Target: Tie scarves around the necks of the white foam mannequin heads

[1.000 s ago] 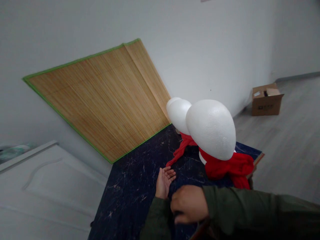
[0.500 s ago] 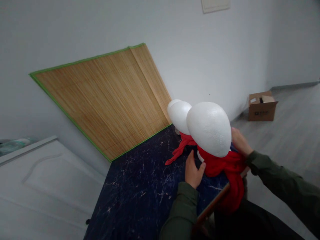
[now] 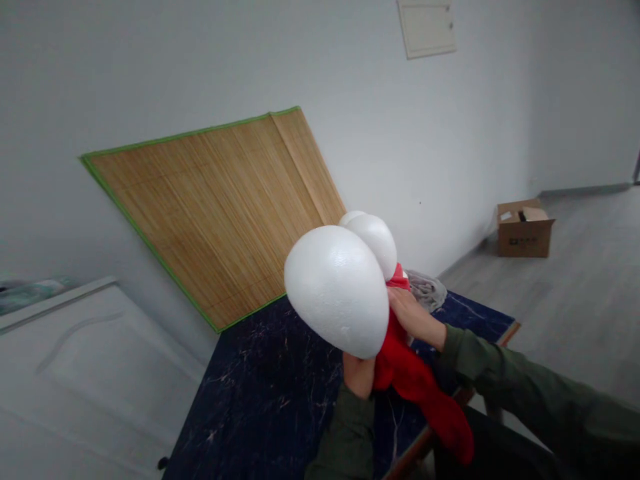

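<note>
No words, numbers or brand names can be read anywhere in this scene. The one sign of print is a small dark mark on the side of a cardboard box (image 3: 525, 232) standing on the floor by the far wall, and it is too small and blurred to make out. A pale panel (image 3: 427, 28) mounted high on the wall carries no legible lettering.
</note>
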A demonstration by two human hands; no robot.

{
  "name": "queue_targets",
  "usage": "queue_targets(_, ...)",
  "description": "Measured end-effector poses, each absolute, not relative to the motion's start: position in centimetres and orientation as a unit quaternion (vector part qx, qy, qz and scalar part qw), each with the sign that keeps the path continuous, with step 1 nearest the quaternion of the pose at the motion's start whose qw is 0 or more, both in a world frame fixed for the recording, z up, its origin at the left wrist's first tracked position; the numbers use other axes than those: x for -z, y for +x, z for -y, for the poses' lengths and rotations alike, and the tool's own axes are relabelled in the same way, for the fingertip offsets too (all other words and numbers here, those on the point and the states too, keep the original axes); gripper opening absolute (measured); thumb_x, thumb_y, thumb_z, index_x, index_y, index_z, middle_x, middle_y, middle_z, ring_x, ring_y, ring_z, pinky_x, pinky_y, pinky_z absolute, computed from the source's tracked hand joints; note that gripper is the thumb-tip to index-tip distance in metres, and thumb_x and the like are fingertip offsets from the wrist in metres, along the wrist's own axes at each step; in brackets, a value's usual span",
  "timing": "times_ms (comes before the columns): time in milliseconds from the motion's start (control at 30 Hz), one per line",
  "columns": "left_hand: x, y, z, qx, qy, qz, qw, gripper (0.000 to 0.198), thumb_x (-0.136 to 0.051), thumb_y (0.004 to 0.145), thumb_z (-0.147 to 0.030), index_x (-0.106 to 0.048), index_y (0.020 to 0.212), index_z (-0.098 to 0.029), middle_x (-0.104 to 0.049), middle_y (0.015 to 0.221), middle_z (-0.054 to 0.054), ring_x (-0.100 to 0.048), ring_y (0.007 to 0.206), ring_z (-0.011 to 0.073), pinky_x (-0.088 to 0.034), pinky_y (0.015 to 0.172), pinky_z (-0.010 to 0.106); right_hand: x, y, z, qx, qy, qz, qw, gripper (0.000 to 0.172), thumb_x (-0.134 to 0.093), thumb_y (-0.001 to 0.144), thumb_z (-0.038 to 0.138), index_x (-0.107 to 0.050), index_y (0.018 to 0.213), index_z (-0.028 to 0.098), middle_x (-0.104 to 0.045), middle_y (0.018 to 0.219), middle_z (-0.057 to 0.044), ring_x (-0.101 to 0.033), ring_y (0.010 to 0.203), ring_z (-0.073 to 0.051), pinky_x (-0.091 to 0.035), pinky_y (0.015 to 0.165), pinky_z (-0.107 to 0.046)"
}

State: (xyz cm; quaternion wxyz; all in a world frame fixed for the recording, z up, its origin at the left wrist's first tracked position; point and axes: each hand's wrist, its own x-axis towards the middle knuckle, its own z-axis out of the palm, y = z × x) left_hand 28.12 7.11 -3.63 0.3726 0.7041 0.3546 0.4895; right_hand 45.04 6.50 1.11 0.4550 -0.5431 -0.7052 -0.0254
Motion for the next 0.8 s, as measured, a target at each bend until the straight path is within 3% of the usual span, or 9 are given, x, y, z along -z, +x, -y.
queue_targets(167, 3.9, 19.9, -9.9, -0.507, 0.656, -0.479, 0.289, 0.031, -0.051, 0.071, -0.03, -0.062, 0.097, -0.015, -0.062, 0.107, 0.007, -0.043, 0.116, 0.0213, -0.025, 0.103, 0.035, 0.5, 37.5, -11.0, -0.018, -0.536, 0.752, 0.382, 0.037, -0.023, 0.092, 0.025, -0.05, 0.115, 0.016, -0.05, 0.119, -0.01, -0.046, 0.106, -0.023, -0.035, 0.089, -0.04)
queue_targets(300, 4.7, 15.0, -11.4, -0.491, 0.621, -0.547, 0.27, 0.034, -0.048, 0.074, -0.032, -0.061, 0.098, -0.013, -0.061, 0.108, 0.01, -0.047, 0.112, 0.0227, -0.03, 0.1, 0.036, 3.5, 33.0, -12.6, -0.133, -0.53, 0.706, 0.452, 0.037, -0.028, 0.091, 0.031, -0.05, 0.116, 0.014, -0.055, 0.113, -0.01, -0.047, 0.104, -0.021, -0.033, 0.09, -0.035)
queue_targets(467, 5.2, 13.3, -12.0, -0.508, 0.615, -0.562, 0.217, 0.057, -0.055, 0.069, -0.032, -0.042, 0.121, -0.012, -0.048, 0.124, 0.014, -0.044, 0.115, 0.0224, -0.032, 0.098, 0.036, 5.7, 32.0, -13.8, -0.237, -0.461, 0.696, 0.497, 0.031, -0.038, 0.084, 0.021, -0.056, 0.107, 0.012, -0.059, 0.105, -0.01, -0.052, 0.097, -0.02, -0.036, 0.087, -0.03)
queue_targets(600, 4.3, 13.5, -11.0, -0.49, 0.624, -0.581, 0.183, 0.076, -0.062, 0.062, -0.035, -0.031, 0.127, -0.012, -0.041, 0.13, 0.015, -0.042, 0.117, 0.0236, -0.031, 0.099, 0.036, 5.8, 33.0, -14.6, -0.266, -0.456, 0.683, 0.504, 0.034, -0.04, 0.074, 0.008, -0.059, 0.101, 0.012, -0.061, 0.1, -0.008, -0.055, 0.092, -0.018, -0.038, 0.084, -0.026)
queue_targets(800, 3.6, 15.9, -8.8, -0.34, 0.706, -0.601, 0.156, 0.053, -0.058, 0.064, -0.045, -0.056, 0.106, -0.013, -0.057, 0.112, 0.012, -0.042, 0.116, 0.025, -0.019, 0.105, 0.038, 5.7, 33.3, -14.8, -0.256, -0.469, 0.689, 0.49, 0.034, -0.04, 0.071, 0.007, -0.061, 0.098, 0.013, -0.062, 0.097, -0.007, -0.056, 0.09, -0.017, -0.039, 0.084, -0.025)
